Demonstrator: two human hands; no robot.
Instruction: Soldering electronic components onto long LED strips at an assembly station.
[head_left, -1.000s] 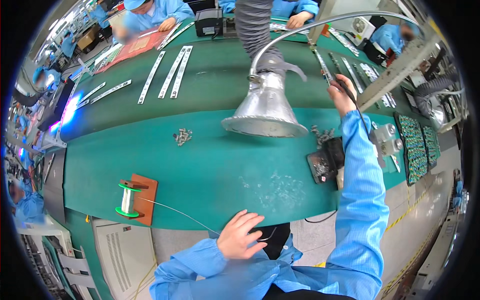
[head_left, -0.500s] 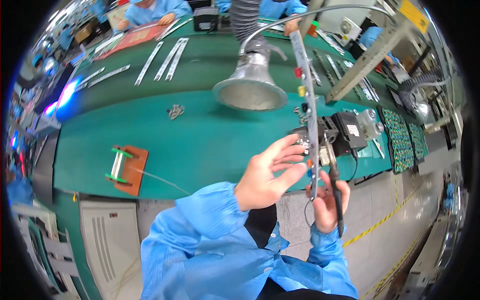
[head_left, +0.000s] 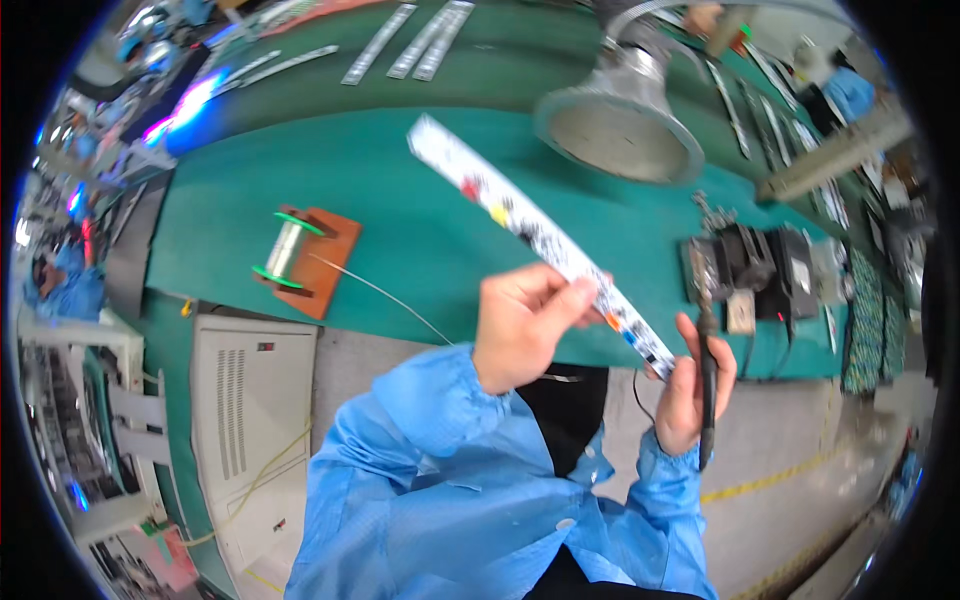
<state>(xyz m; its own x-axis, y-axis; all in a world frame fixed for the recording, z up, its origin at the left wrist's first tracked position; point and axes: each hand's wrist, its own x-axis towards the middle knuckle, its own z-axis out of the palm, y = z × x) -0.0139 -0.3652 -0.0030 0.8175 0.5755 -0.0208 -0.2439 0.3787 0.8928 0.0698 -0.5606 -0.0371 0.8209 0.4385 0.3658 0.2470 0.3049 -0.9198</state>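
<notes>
A long white circuit board strip (head_left: 540,235) with red, yellow, black, orange and blue parts slants across the middle, held above the bench. My left hand (head_left: 522,322) pinches it between thumb and fingers, past its midpoint. Its lower right end rests in my right hand (head_left: 684,398), at the thumb and fingers. That same hand also holds a soldering iron (head_left: 708,390), its dark handle standing nearly upright and its metal end pointing away from me. Some fingers of both hands are hidden behind the strip.
A spool of solder wire (head_left: 286,250) stands on a brown wooden base at left, its wire trailing toward my left sleeve. A metal fume hood (head_left: 625,125) hangs over the far bench. At right are a black soldering station (head_left: 790,275) and small metal parts (head_left: 714,214).
The strip has swung from nearly upright to a leftward slant. My left hand, open beside it before, now grips it. The whole view has shifted, bringing the bench lower right.
</notes>
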